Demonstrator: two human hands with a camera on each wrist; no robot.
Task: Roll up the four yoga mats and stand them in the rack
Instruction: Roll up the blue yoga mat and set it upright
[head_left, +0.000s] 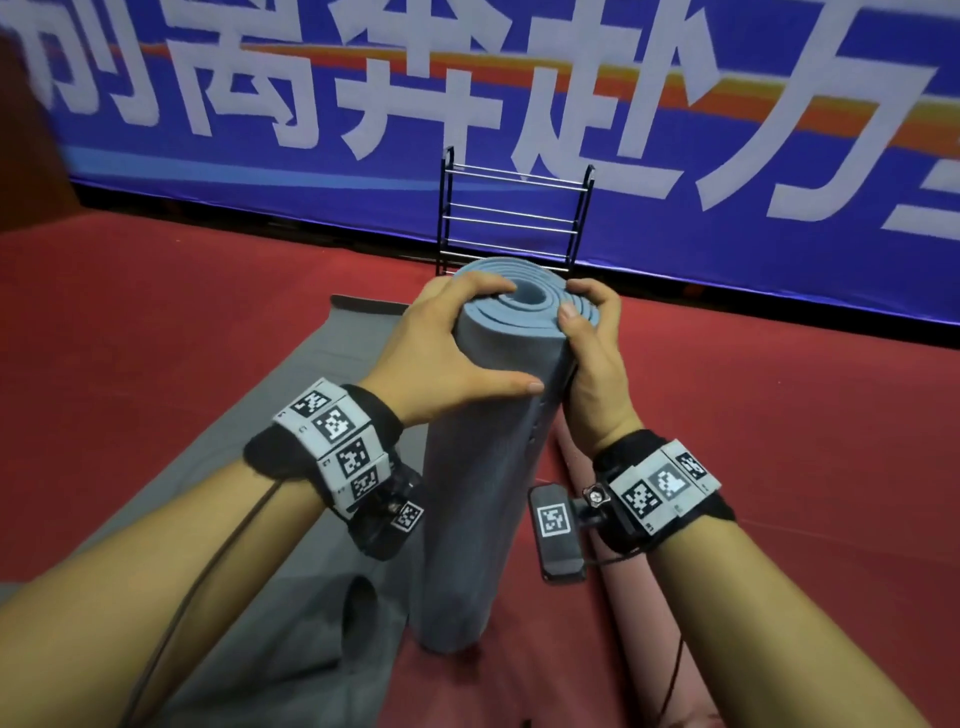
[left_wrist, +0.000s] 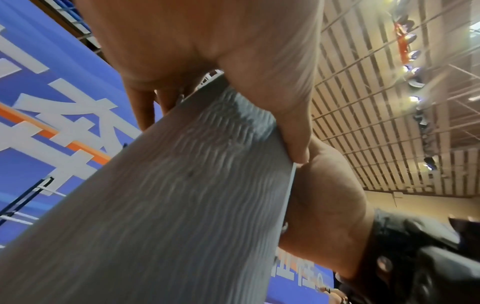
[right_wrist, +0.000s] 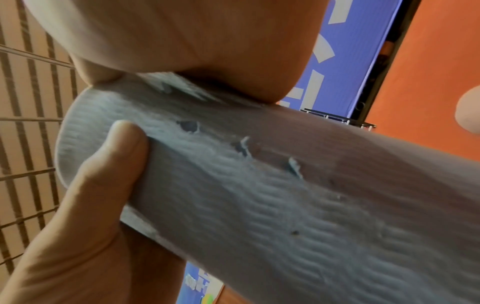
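On the red carpeted floor (head_left: 779, 415) a rolled blue-grey foam yoga mat (head_left: 483, 467) stands on end, its long axis nearly upright and tilted slightly; its spiral top end faces the viewer and its lower end rests where the carpet meets a flat grey yoga mat (head_left: 311, 374) lying unrolled to the left; both hands clasp the roll near its top, one on each side; the left hand (head_left: 447, 353) wraps the left flank, fingers curled over the top rim and thumb stretched across the front; the right hand (head_left: 592, 353) grips the right flank, thumb on the spiral end and fingers curled around the back; the right wrist view shows small tears and nicks in the ribbed foam surface (right_wrist: 241, 148) close to the thumb; a pinkish rolled mat (head_left: 623, 597) seems to lie on the floor just right of the standing roll, partly hidden by the right wrist; straight ahead, beyond the top of the roll, a black metal rack with silver horizontal bars (head_left: 514, 213) stands against a blue banner with large white characters (head_left: 675, 104); no mat is seen in the rack; the rack lies directly forward of both hands, neither hand clearly nearer, so the likely next move is carrying the roll forward while keeping it upright.
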